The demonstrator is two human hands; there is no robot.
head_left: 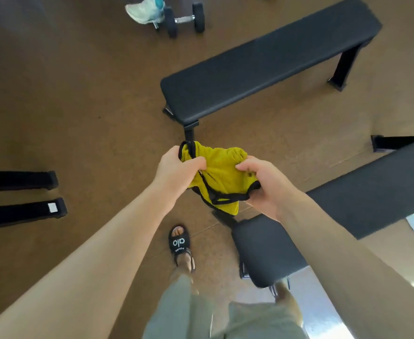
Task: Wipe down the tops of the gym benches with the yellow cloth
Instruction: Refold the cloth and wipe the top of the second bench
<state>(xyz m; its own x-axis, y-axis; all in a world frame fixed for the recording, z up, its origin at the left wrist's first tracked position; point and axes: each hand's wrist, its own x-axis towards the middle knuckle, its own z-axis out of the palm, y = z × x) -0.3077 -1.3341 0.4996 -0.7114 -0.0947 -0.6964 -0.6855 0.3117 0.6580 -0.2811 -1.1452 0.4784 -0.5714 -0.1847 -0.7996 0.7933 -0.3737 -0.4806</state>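
Item: yellow cloth [221,171], bunched in mid-air, gripped by your left hand [176,168] and right hand [264,183] short of the far bench's [262,59] near end; risk: wadded, it wipes only a narrow strip.

Moderate indoor illumination; strong daylight glare on floor [328,321] at lower right. Soft shadows beneath counter [269,59]. Pronounced wide-angle distortion at edges, forearms stretched. Slight motion blur throughout; upper left corner dim.
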